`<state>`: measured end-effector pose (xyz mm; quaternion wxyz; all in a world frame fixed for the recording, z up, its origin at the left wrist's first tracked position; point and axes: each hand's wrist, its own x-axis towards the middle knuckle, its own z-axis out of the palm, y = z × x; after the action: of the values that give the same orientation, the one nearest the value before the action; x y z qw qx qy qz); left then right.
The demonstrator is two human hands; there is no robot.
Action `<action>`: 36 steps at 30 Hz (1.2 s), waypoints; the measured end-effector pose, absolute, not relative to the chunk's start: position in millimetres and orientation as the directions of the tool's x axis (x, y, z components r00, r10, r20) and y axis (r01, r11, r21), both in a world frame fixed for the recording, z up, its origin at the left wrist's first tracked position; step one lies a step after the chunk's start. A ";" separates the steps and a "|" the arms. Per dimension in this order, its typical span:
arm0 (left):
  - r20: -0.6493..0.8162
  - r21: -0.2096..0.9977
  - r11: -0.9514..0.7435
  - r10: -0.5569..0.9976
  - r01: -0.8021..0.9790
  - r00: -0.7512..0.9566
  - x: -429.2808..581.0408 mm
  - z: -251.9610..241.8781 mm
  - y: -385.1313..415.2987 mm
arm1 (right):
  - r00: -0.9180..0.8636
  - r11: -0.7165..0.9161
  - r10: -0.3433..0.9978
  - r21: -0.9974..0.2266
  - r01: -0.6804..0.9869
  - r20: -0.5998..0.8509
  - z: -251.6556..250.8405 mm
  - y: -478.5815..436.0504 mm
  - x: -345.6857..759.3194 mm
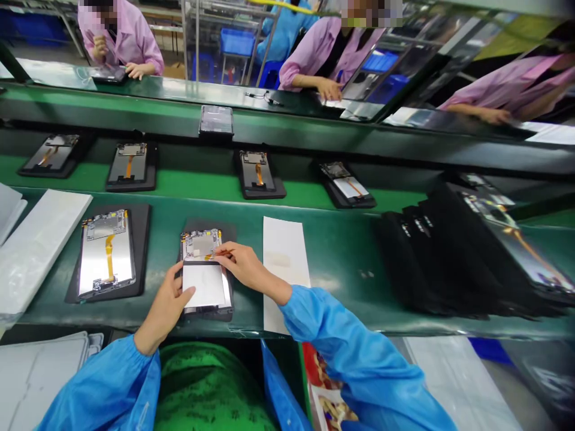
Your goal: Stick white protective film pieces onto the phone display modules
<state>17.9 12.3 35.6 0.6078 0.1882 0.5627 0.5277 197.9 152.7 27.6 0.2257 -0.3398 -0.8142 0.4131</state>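
Green desk point(341, 257) carries my work; the coverless device point(202, 244) lies on a dark pad point(204, 225) just below and left of the frame's middle, board end uppermost, white panel point(202, 287) toward me; my left hand point(165, 299) is loosely curved, thumb and fingers well spread, fingers by the device's left edge and thumb tip over the panel; my right hand point(245, 264) is drawn to a fine pinch on a thin orange-brown piece point(227, 252) at the board's lower right, though I cannot tell whether that is a tool or ribbon; to do this well, I judge, the left thumb should steady without pressing hard, since the panel could mark; the right fingertips want small, flat movements, because parts beside the board look easy to snag or crease; the neighbouring device point(106, 254), left of frame, should lie safely clear of my left wrist.
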 end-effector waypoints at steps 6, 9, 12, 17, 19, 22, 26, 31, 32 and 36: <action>-0.440 0.882 0.377 0.874 -0.282 -0.208 20.1 28.1 14.3 | -0.730 0.576 0.675 -0.696 0.429 0.109 31.5 123.3 228.6; -0.430 0.901 0.400 0.876 -0.170 -0.220 20.6 23.2 11.3 | -0.839 0.731 0.530 -0.568 0.378 0.122 34.7 111.8 234.8; -0.408 0.913 0.395 0.886 -0.101 -0.221 18.8 19.1 9.3 | -0.877 0.804 0.470 -0.460 0.377 0.101 35.1 107.8 235.8; -0.220 0.912 0.274 0.955 0.306 -0.200 2.7 11.6 10.2 | -0.903 0.869 0.418 -0.335 0.365 0.102 33.2 107.2 235.6; -0.169 0.870 0.231 0.970 0.435 -0.177 -4.2 9.5 11.2 | -0.904 0.885 0.408 -0.298 0.357 0.129 31.5 106.0 234.7; -0.141 0.854 0.198 0.978 0.481 -0.153 -9.7 8.0 12.6 | -0.903 0.908 0.389 -0.238 0.344 0.182 27.7 101.8 232.4; -0.126 0.843 0.175 0.984 0.509 -0.129 -11.6 6.4 13.4 | -0.909 0.944 0.329 -0.083 0.318 0.256 22.4 93.1 231.2; -0.140 0.846 0.180 0.983 0.503 -0.116 -12.7 6.8 13.3 | -0.933 0.959 0.175 0.160 0.234 0.316 20.1 85.2 234.2; -0.139 0.841 0.177 0.984 0.511 -0.112 -12.4 8.2 13.4 | -0.935 0.958 0.154 0.184 0.221 0.319 20.1 84.3 234.9; -0.112 0.804 0.141 0.990 0.578 -0.086 -9.9 15.7 14.1 | -0.940 0.957 0.137 0.204 0.208 0.313 20.1 81.5 236.8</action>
<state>-9.9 14.1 15.7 0.3433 0.5825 0.6729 0.3001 236.8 81.5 20.1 0.1494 -0.0883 -0.9777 -0.1179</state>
